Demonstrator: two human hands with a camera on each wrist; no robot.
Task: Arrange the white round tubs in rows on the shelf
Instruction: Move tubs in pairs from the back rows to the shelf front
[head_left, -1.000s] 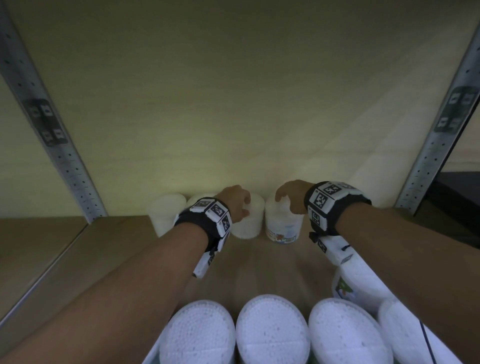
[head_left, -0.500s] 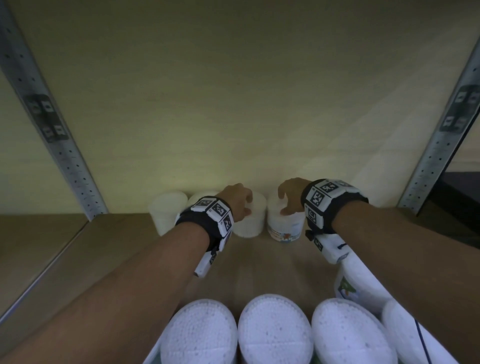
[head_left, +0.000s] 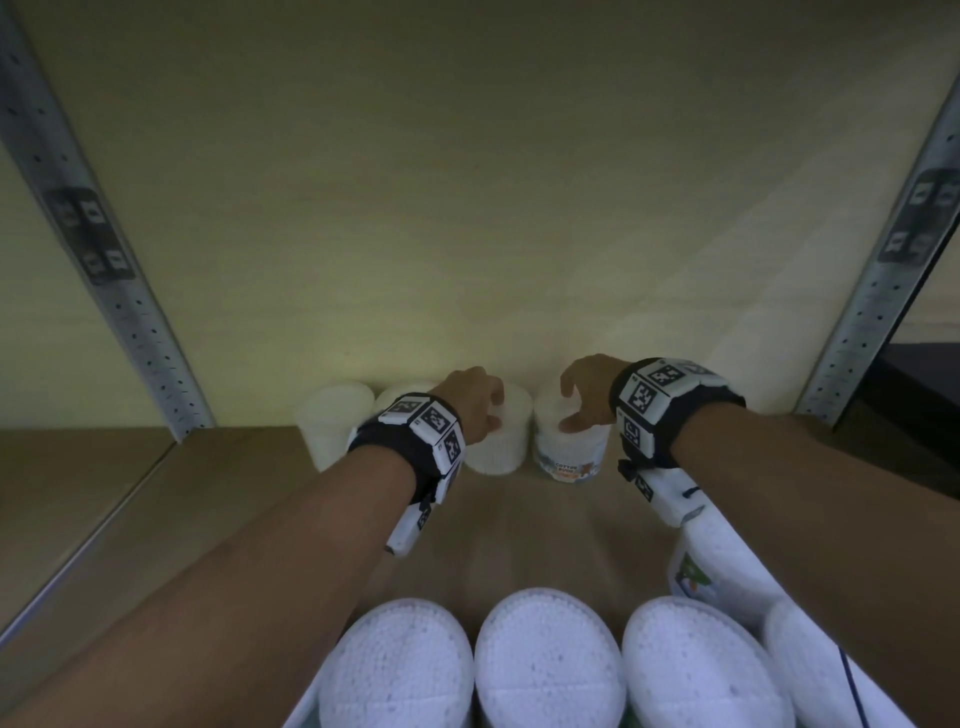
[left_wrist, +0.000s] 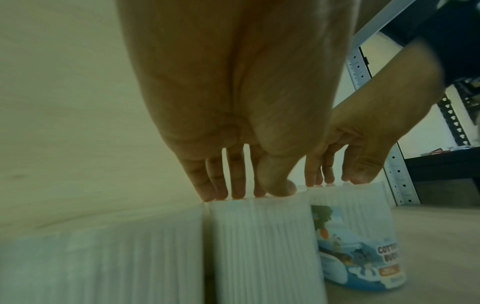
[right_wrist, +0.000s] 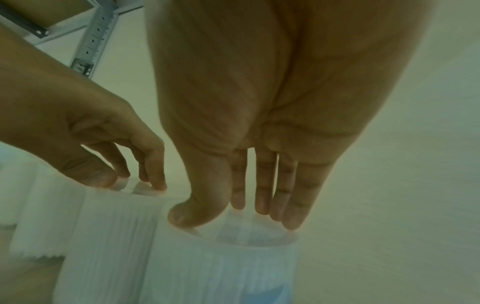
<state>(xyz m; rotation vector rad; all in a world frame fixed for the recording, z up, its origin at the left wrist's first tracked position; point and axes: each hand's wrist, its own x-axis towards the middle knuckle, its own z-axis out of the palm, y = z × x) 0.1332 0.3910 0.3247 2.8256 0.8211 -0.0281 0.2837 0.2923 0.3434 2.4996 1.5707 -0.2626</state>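
Note:
Several white round tubs stand in a row against the shelf's back wall. My left hand (head_left: 480, 402) rests its fingertips (left_wrist: 207, 195) on top of a plain ribbed tub (head_left: 496, 447). My right hand (head_left: 584, 397) touches the lid of the neighbouring tub (head_left: 571, 449), which has a blue picture label (left_wrist: 363, 257); the thumb (right_wrist: 187, 216) sits at the near rim and the fingers farther back. Both tubs stand upright on the shelf board, side by side. Two more tubs (head_left: 332, 421) stand to the left, one half hidden by my left wrist.
Close to me, a front row of tubs (head_left: 545, 660) shows dotted tops, and another tub (head_left: 722, 561) leans under my right forearm. Bare shelf board (head_left: 519, 530) lies between the rows. Perforated metal uprights (head_left: 130, 312) stand at both sides.
Both hands have stayed on the same two back tubs. They and the tubs sit very slightly farther back than a second ago.

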